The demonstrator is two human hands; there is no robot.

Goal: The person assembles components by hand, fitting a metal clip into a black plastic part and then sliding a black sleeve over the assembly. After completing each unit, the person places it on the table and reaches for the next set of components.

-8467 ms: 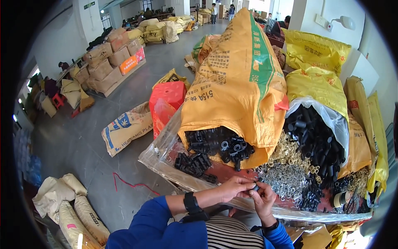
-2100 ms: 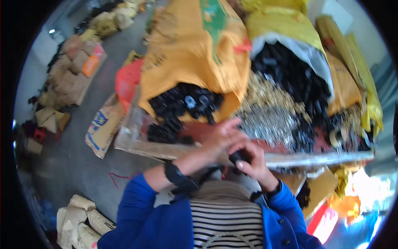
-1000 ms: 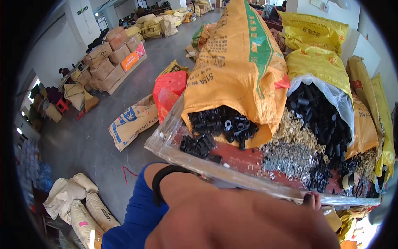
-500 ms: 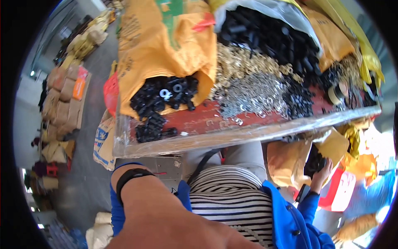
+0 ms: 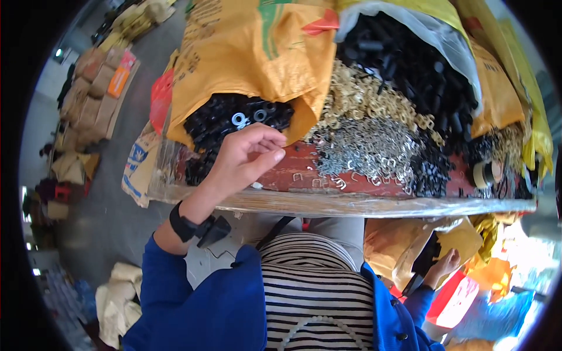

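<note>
My left hand is over the table's near edge, in front of an orange woven sack. Its fingers are curled, the thumb stands apart, and nothing shows between them, so it is open. Black plastic parts fill the sack's mouth, with a pale ring on top. Low on the right, my right hand is beside the mouth of a brown paper bag with black contents. The right fingers look curled closed; whatever they may hold is too small to make out.
On the red tabletop, with its wooden rim, lie heaps of metal clips, tan rings and small black pieces. A lined sack of black tubes stands behind. A tape roll sits right.
My left hand has moved from low by my body up and forward to the orange sack's mouth. My right hand has shifted off the black contents at the paper bag's opening.
</note>
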